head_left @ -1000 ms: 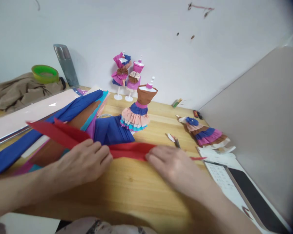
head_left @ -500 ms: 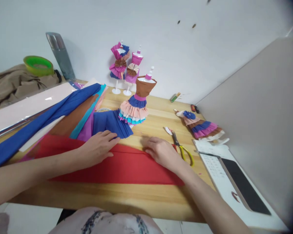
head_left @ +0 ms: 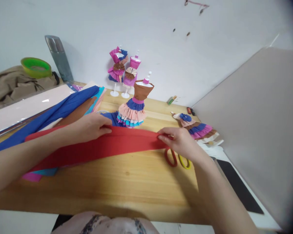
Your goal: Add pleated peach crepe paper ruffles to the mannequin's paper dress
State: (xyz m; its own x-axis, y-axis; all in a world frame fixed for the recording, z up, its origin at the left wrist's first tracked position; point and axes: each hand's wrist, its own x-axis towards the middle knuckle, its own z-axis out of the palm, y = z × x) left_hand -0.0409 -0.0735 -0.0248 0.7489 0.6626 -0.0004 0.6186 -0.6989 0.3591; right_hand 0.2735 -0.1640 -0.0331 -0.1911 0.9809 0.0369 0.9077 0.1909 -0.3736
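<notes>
A long strip of red crepe paper [head_left: 127,143] stretches between my hands, its right part raised off the table. My left hand [head_left: 95,127] pinches its upper edge near the middle. At the strip's right end, my right hand [head_left: 177,138] grips it between thumb and fingers. Below that hand lie scissors with one red and one yellow handle [head_left: 185,162]; their blades are hidden behind it. Just beyond the strip stands a small dress form in a brown top and ruffled skirt [head_left: 134,112], with a folded blue piece [head_left: 109,117] beside it.
Blue, brown and other coloured sheets [head_left: 70,104] are layered at the left. Two more dressed forms [head_left: 117,70] stand by the wall. A ruffled dress [head_left: 197,128] and a white device with a dark panel [head_left: 239,185] are at right. A green tape roll [head_left: 36,66] rests on brown cloth.
Both hands have gone from lying on the red paper to gripping it. The paper is lifted off the table and away from the front edge, and my right hand is now over the scissors.
</notes>
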